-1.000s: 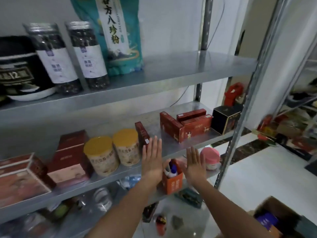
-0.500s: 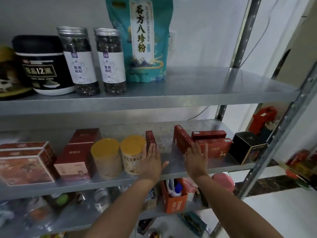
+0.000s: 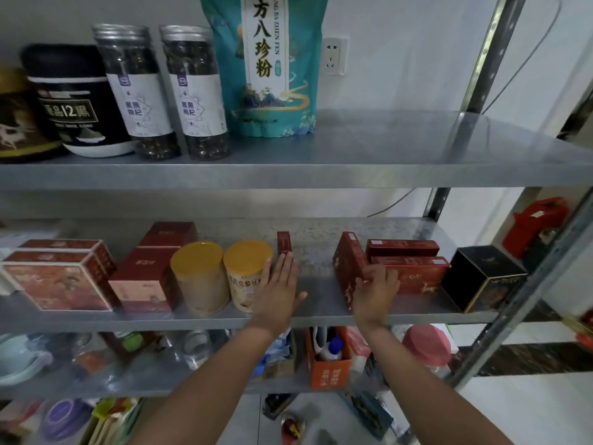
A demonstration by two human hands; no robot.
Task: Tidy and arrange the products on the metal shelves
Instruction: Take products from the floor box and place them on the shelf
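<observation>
- The metal shelves (image 3: 353,175) fill the view as three tiers: upper, middle and lower.
- A teal pouch (image 3: 266,75) stands upright at the back of the upper tier. It is sealed, so its contents are hidden.
- A black tub (image 3: 75,101) with a white base sits further left on that tier, lid on.
- Between tub and pouch stand a clear jar (image 3: 136,91) and its twin (image 3: 195,94), side by side. Both have silver lids and are packed with dark dried bits.
- At the left of the middle tier sits a patterned red carton (image 3: 61,281), with a plain red carton (image 3: 144,277) beside it. Both are closed.
- A black cube box (image 3: 481,277) stands near the right end of the middle tier.
- Left of it an upright red box (image 3: 346,258) leans against two flat red boxes (image 3: 417,277), stacked one on the other.
- Two tins stand mid-tier, the left tin (image 3: 197,277) touching the right tin (image 3: 245,271). Both wear yellow lids.
- On the lower tier an orange box (image 3: 327,370), open at the top, holds a white bottle (image 3: 333,348) with a blue cap.
- The right hand (image 3: 375,284) lies where the upright box meets the lower flat box, fingers bent. I cannot tell whether they clasp or only press.
- The left hand (image 3: 279,284) is flat with its fingers straight and together, its edge against the right tin.
- A slim red box (image 3: 284,242) stands upright at the left hand's fingertips.
</observation>
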